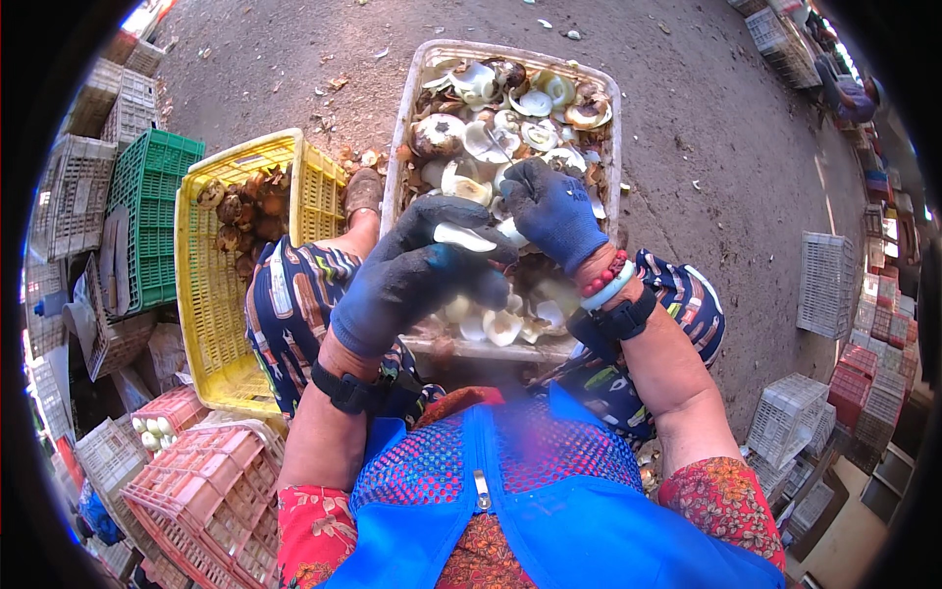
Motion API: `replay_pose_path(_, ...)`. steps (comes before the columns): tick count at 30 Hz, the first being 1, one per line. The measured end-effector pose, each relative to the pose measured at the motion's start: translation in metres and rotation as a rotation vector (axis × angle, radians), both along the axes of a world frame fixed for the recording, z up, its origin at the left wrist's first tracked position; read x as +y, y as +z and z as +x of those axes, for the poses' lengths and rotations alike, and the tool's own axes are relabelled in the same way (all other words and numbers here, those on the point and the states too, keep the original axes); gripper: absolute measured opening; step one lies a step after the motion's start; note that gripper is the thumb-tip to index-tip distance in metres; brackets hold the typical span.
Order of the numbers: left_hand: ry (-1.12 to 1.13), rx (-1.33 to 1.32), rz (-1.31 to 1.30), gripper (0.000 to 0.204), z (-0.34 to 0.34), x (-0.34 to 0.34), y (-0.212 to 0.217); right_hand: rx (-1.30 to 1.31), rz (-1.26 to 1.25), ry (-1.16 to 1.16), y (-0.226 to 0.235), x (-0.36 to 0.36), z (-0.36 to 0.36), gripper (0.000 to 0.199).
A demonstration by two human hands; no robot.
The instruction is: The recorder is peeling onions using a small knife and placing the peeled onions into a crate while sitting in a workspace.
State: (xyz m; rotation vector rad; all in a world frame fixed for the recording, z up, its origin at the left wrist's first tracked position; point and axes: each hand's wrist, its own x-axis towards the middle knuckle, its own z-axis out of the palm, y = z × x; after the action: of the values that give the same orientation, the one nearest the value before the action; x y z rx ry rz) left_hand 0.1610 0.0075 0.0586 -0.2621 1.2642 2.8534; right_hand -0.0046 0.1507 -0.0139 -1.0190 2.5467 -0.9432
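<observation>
Onion layer (463, 238), white, smooth and curved like a crescent, lies in our left hand (422, 270), which wears a dark blue-black coated glove. That single head view gives us the relation that counts: the layer's long axis runs crosswise, dipping a little at its right end, and that end points toward our right hand (554, 211). The left hand is the nearer, its fingers curled around the layer; the right, in a brighter blue glove, sits just beside it, a little farther out from our body.

Our right fingers are closed, and a slim grey strip (498, 142) juts out ahead of them (perhaps a small blade, though it is too thin for us to be sure). Between the two hands shows a pale piece (511, 233), and we cannot tell which hand has it.

Below both hands spreads the pale, rectangular plastic crate (510, 48), heaped with white, cupped onion scraps (535, 135). Left of our left hand, beyond the knee, stands the yellow slatted plastic crate (211, 344) with brown-skinned round onions (257, 221) inside.
</observation>
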Motion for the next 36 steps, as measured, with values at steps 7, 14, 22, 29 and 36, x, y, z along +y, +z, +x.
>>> replay_pose_path(7, -0.265, -0.169, -0.546, 0.030, 0.008, -0.022, -0.011, -0.048, 0.109, 0.043, -0.010, 0.003, 0.004, 0.018)
replay_pose_path(14, 0.302, -0.422, -0.967, 0.024, -0.001, -0.022, -0.045, -0.093, 0.245, 0.274, -0.010, -0.011, 0.029, 0.035)
replay_pose_path(22, 0.445, -0.488, -0.893, 0.027, -0.003, -0.025, -0.044, 0.122, 0.414, 0.368, -0.040, -0.022, 0.053, 0.055)
replay_pose_path(29, 0.435, -0.485, -0.686, 0.024, 0.002, -0.029, -0.044, -0.036, 0.145, 0.189, -0.024, -0.014, 0.025, 0.046)
replay_pose_path(36, 0.290, -0.625, -0.743, 0.021, -0.007, -0.020, -0.093, -0.151, 0.132, 0.210, -0.037, -0.008, 0.025, 0.044)
